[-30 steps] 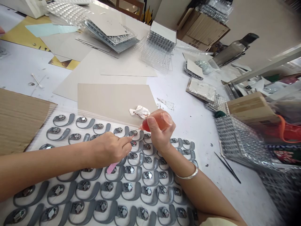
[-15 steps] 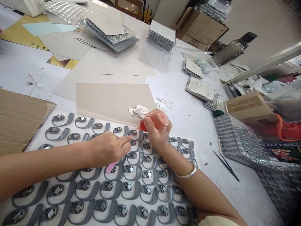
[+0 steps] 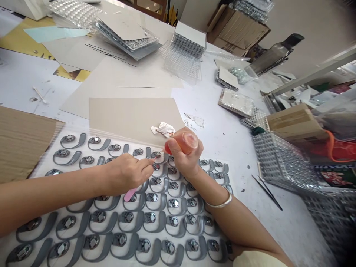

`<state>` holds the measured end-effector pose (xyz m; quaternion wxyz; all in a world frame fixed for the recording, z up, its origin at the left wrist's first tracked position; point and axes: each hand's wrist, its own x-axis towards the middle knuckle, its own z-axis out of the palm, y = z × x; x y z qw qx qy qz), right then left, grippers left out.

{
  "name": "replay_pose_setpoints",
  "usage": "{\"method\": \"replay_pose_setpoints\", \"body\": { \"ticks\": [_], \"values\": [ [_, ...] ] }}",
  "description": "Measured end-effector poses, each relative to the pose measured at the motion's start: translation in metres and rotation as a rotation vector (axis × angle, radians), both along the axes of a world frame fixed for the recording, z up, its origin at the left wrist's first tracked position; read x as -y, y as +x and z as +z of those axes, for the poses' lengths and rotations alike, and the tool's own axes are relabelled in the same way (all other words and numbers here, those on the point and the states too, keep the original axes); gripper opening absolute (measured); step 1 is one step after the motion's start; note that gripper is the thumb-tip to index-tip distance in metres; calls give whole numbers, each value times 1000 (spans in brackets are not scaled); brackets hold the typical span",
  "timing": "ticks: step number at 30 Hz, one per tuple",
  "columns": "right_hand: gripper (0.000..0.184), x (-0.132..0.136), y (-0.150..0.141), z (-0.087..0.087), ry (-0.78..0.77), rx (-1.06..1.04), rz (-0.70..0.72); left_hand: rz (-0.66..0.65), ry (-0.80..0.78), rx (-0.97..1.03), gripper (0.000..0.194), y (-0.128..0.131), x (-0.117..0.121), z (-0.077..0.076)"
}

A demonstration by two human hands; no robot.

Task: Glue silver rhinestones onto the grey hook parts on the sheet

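My right hand (image 3: 188,160) is closed round a small squeeze bottle (image 3: 184,142) of red liquid, tilted so its thin tip points down and left. The tip is close to one grey curved piece (image 3: 164,157) with a round metal part, in the back rows. My left hand (image 3: 129,173) pinches a slim pink stick (image 3: 130,194); its wide end shows below the palm and its fine end reaches near that same piece. Beneath both hands, several rows of similar grey pieces lie on a white sheet (image 3: 111,261). The left forearm hides some of them.
A crumpled tissue (image 3: 164,129) lies on grey card (image 3: 133,111) behind the rows. Black tweezers (image 3: 267,193) rest at the right, beside stacked clear trays (image 3: 275,159). Corrugated cardboard (image 3: 25,141) is at the left, with a cotton swab (image 3: 39,95) beyond it.
The view has shifted slightly. Both hands keep their grips near the same grey piece, and the red bottle has turned a little.
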<state>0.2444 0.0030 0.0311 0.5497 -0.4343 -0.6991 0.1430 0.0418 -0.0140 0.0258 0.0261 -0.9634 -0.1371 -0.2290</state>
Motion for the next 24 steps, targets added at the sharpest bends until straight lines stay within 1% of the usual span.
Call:
{"method": "replay_pose_setpoints", "body": {
  "ticks": [7, 10, 14, 19, 24],
  "values": [
    [20, 1, 0, 1, 80, 31, 34, -17, -55, -71, 19, -3, -2, 2],
    [20, 2, -1, 3, 94, 44, 23, 2, -76, -66, 18, -5, -3, 0],
    [20, 3, -1, 4, 99, 32, 17, -30, -84, -53, 19, -6, -6, -1],
    [19, 3, 0, 4, 123, 51, 16, -14, -77, -30, 16, -6, -7, 0],
    [24, 2, 1, 2, 139, 77, 22, -31, -40, 36, 12, -5, -9, 2]
  ]
}}
